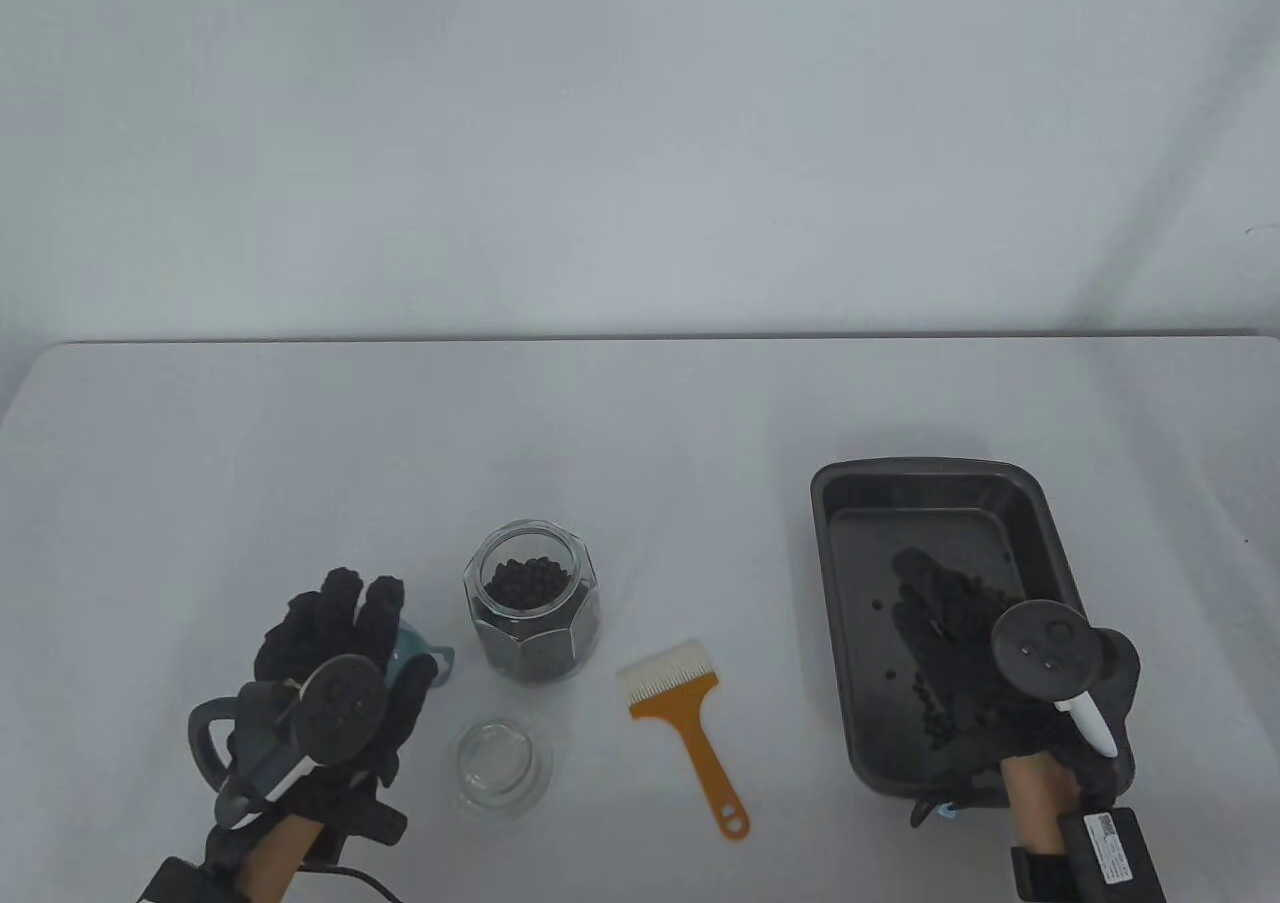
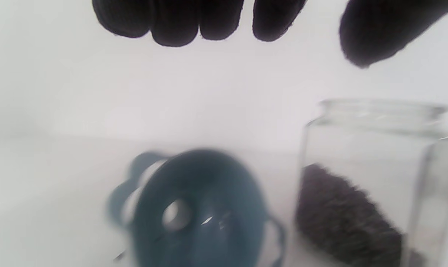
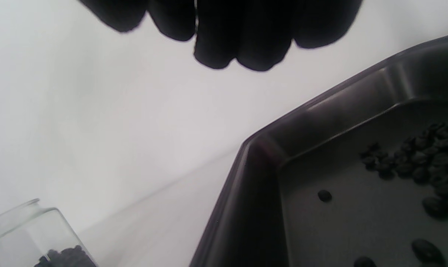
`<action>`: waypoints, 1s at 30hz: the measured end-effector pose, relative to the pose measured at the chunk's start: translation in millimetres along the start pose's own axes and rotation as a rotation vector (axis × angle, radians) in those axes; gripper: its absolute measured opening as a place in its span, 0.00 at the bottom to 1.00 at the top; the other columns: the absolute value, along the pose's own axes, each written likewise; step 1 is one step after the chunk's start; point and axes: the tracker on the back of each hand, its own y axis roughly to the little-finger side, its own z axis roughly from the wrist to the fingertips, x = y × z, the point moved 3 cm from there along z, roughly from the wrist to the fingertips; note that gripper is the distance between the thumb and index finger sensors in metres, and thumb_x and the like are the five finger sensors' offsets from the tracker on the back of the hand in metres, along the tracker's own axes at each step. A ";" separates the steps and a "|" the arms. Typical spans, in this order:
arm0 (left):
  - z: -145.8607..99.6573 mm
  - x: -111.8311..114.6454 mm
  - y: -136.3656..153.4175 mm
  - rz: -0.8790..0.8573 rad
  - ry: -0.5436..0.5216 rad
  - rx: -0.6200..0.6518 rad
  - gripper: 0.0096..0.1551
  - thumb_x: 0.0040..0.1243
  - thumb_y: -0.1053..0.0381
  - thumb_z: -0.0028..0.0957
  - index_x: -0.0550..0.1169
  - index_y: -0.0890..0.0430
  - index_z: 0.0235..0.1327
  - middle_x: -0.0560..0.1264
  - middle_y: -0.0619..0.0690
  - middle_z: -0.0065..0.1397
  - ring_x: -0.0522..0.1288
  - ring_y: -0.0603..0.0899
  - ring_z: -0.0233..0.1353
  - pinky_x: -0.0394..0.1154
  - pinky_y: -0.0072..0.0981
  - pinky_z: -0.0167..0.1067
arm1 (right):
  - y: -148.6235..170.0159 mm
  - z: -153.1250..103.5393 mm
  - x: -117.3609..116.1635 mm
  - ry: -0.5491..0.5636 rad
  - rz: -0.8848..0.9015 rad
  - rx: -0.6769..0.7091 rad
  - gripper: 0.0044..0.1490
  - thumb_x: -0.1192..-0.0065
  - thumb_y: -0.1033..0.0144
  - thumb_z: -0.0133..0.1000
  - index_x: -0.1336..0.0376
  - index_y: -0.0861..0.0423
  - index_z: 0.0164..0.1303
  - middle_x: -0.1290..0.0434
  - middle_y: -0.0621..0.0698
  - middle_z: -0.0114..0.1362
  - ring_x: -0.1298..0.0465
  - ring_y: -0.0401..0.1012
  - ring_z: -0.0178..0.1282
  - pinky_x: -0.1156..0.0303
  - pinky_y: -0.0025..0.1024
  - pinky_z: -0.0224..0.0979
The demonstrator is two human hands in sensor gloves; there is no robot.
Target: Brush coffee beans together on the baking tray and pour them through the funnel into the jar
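Note:
A dark baking tray [image 1: 835, 583] sits at the right of the table, with coffee beans [image 1: 935, 708] scattered near its front half. My right hand [image 1: 935, 603] hovers over the tray, fingers extended, holding nothing. In the right wrist view the tray [image 3: 268, 155] and beans [image 3: 413, 163] lie below the fingers [image 3: 242, 44]. A glass jar [image 1: 531, 603] partly filled with beans stands mid-table. A blue funnel [image 1: 415, 648] lies beside it, partly under my left hand [image 1: 335, 633], which is spread above it. The left wrist view shows the funnel [image 2: 198, 211] and jar [image 2: 372, 178] below relaxed fingers [image 2: 175, 22].
An orange-handled brush [image 1: 685, 718] with white bristles lies between jar and tray. The jar's glass lid [image 1: 502, 765] rests on the table in front of the jar. The table's far edge runs across the middle of the table view.

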 end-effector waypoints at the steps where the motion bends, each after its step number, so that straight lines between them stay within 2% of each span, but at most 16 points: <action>1: 4.0 10.1 9.2 -0.010 0.057 -0.043 0.49 0.57 0.25 0.50 0.57 0.41 0.83 0.56 0.54 0.87 0.62 0.67 0.85 0.64 0.66 0.75 | -0.1 0.0 -0.1 -0.001 0.000 0.000 0.34 0.45 0.50 0.55 0.41 0.44 0.74 0.28 0.53 0.70 0.26 0.51 0.66 0.30 0.54 0.69; 4: 11.6 36.5 23.4 -0.024 0.146 -0.092 0.50 0.60 0.26 0.49 0.56 0.39 0.83 0.54 0.52 0.88 0.61 0.68 0.86 0.64 0.66 0.76 | -0.1 0.1 -0.5 -0.002 0.000 -0.001 0.34 0.45 0.50 0.55 0.41 0.44 0.74 0.28 0.53 0.70 0.26 0.51 0.66 0.30 0.54 0.69; 8: 18.4 60.3 30.0 -0.048 0.136 -0.125 0.48 0.61 0.29 0.50 0.57 0.39 0.82 0.59 0.51 0.86 0.65 0.66 0.84 0.66 0.64 0.75 | 0.5 -0.1 -0.4 -0.002 0.000 -0.007 0.34 0.45 0.50 0.55 0.41 0.44 0.74 0.28 0.53 0.70 0.26 0.51 0.66 0.30 0.54 0.69; 10: 20.8 65.1 31.3 -0.059 0.134 -0.130 0.45 0.62 0.30 0.50 0.60 0.40 0.80 0.63 0.50 0.84 0.70 0.64 0.81 0.69 0.61 0.73 | 0.5 0.0 -0.3 -0.004 0.002 -0.008 0.34 0.45 0.50 0.55 0.41 0.44 0.74 0.28 0.53 0.70 0.26 0.51 0.66 0.30 0.54 0.69; 13: 21.4 65.8 31.8 -0.043 0.070 -0.134 0.39 0.61 0.35 0.53 0.64 0.40 0.77 0.69 0.49 0.79 0.78 0.59 0.73 0.74 0.56 0.69 | 0.9 0.7 -0.4 -0.009 0.002 -0.009 0.34 0.45 0.50 0.55 0.41 0.44 0.73 0.28 0.53 0.70 0.26 0.51 0.66 0.30 0.54 0.68; 18: 27.5 66.9 32.5 0.004 0.020 -0.174 0.29 0.58 0.38 0.56 0.70 0.41 0.71 0.76 0.47 0.70 0.84 0.51 0.62 0.79 0.48 0.62 | 0.7 1.1 -1.6 -0.016 -0.001 -0.011 0.34 0.45 0.50 0.55 0.41 0.45 0.73 0.28 0.53 0.70 0.26 0.51 0.65 0.30 0.54 0.68; 20: 29.2 67.0 31.9 0.021 0.013 -0.185 0.28 0.59 0.39 0.57 0.71 0.42 0.71 0.77 0.47 0.68 0.85 0.49 0.57 0.80 0.46 0.58 | 0.1 0.7 -0.9 -0.012 0.003 -0.009 0.34 0.45 0.50 0.55 0.41 0.44 0.73 0.28 0.53 0.70 0.26 0.51 0.66 0.30 0.54 0.68; 25: 25.3 45.1 29.5 0.017 -0.085 -0.191 0.24 0.58 0.40 0.58 0.75 0.45 0.65 0.82 0.46 0.57 0.87 0.43 0.43 0.84 0.40 0.47 | 0.5 0.9 -0.2 -0.011 0.007 -0.009 0.34 0.45 0.50 0.56 0.41 0.44 0.73 0.28 0.53 0.70 0.26 0.51 0.65 0.30 0.54 0.68; 30: 30.3 -3.2 25.8 -0.019 -0.163 -0.221 0.24 0.57 0.37 0.56 0.77 0.46 0.61 0.83 0.47 0.50 0.86 0.42 0.36 0.83 0.38 0.42 | 0.3 0.5 0.1 -0.014 0.013 -0.008 0.34 0.46 0.50 0.56 0.41 0.44 0.74 0.28 0.53 0.70 0.26 0.51 0.66 0.30 0.54 0.68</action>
